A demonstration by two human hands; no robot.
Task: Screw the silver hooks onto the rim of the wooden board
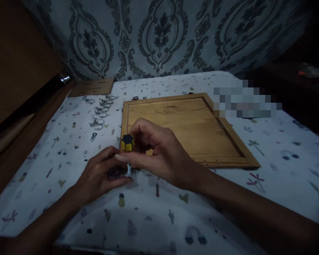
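My right hand point(159, 152) is closed round a small screwdriver point(127, 143) with a yellow and black handle, held upright with its metal shaft pointing down at the cloth. My left hand point(103, 175) lies just left of the shaft, fingers curled and pinched at the tip on something too small to make out. Both hands sit at the near left corner of a wooden frame point(228, 156) that lies flat on the patterned cloth.
Several small metal clips point(99, 113) lie scattered on the cloth left of the frame. A brown cardboard sheet point(91, 86) rests at the back left. A wooden board point(16, 63) stands along the left. A patterned curtain point(162, 35) hangs behind.
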